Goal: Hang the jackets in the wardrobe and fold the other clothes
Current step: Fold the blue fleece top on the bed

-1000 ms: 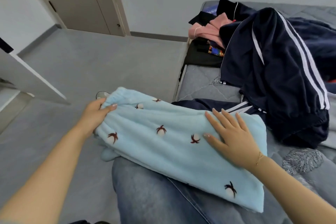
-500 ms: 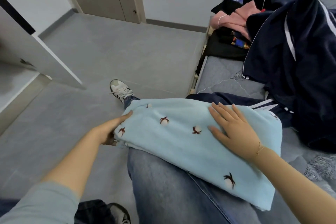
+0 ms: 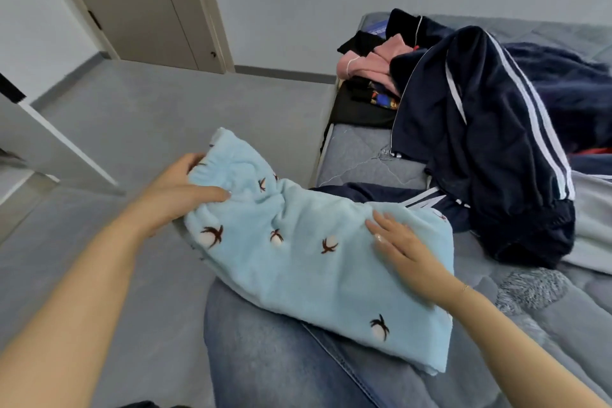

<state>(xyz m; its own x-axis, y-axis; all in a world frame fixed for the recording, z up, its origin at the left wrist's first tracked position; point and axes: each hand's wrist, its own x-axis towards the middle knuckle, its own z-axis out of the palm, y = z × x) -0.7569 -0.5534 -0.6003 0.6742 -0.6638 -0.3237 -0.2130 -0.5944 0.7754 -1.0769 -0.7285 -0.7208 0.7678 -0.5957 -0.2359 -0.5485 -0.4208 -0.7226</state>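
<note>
Fluffy pale-blue fleece garment (image 3: 308, 262): left hand (image 3: 178, 195) fingers pinch its bunched edge, right hand (image 3: 407, 252) presses flat.

Blue jeans (image 3: 284, 364), thin wrist bracelet (image 3: 464, 288)

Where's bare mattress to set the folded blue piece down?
Free: grey mattress strip between the black garment, the navy striped jacket and the navy trousers; also the quilted patch right of the right hand. Crowded: the far end, piled with the pink garment and dark clothes.

Single head view, close, angled down, forward.
</note>
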